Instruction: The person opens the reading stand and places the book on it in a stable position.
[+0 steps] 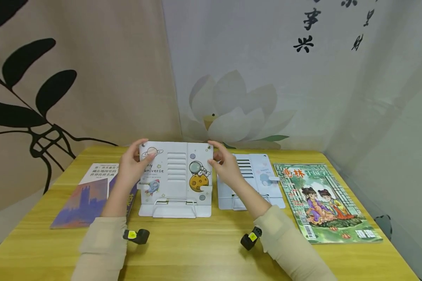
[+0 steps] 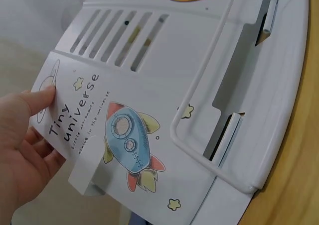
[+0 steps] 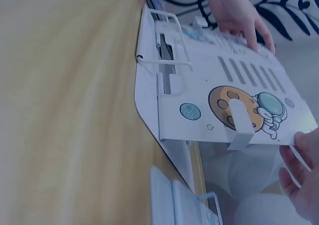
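A white book stand [image 1: 177,171] with a rocket, a planet and an astronaut printed on it stands tilted up on the table. By its upper left edge, my left hand [image 1: 133,164] pinches the panel, thumb on the printed face and fingers behind. On the opposite edge my right hand [image 1: 226,166] grips the panel near the upper right corner, thumb in front. Across the lower front of the stand runs a white wire bar [image 2: 192,100]. In the left wrist view the rocket print [image 2: 128,138] and the slots are plain; the stand's rear support is hidden.
Behind my right forearm lies a second white book stand [image 1: 263,175]. A magazine [image 1: 327,203] with two cartoon figures is at the right. Books [image 1: 88,199] with a purple cover lie at the left. A printed curtain [image 1: 239,78] hangs behind the wooden table [image 1: 190,253].
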Demonstrator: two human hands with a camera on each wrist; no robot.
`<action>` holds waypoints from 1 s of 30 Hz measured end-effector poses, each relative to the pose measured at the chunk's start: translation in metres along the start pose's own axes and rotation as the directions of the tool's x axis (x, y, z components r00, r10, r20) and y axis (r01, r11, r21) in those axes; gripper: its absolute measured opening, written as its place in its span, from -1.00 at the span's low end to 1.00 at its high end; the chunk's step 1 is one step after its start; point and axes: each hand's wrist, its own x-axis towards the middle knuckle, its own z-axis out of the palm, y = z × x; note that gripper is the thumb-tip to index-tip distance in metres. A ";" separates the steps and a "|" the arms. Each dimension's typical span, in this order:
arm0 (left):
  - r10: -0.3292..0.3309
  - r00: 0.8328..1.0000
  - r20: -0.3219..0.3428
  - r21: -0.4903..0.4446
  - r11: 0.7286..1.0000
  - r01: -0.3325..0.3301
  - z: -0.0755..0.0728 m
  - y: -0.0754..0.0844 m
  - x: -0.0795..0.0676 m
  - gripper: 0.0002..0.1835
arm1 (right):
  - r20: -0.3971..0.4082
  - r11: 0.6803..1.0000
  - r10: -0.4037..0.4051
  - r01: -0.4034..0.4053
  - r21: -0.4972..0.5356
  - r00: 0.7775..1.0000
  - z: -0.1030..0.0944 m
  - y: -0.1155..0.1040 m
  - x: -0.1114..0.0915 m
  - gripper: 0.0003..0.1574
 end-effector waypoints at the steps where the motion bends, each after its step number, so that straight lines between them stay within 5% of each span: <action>1: -0.005 1.000 -0.011 0.000 1.000 0.005 0.001 0.000 0.002 -0.43 | -0.002 1.000 0.005 -0.005 -0.003 1.000 0.000 0.002 0.004 -0.29; 20: -0.029 0.999 -0.014 -0.033 0.999 0.028 0.013 -0.013 0.044 -0.45 | -0.015 0.994 0.107 -0.107 -0.011 0.994 0.006 0.031 0.045 -0.29; 30: 0.002 1.000 -0.002 -0.005 1.000 -0.002 0.013 -0.015 0.040 -0.38 | -0.060 0.983 0.178 -0.180 -0.025 0.982 0.013 0.022 0.040 -0.27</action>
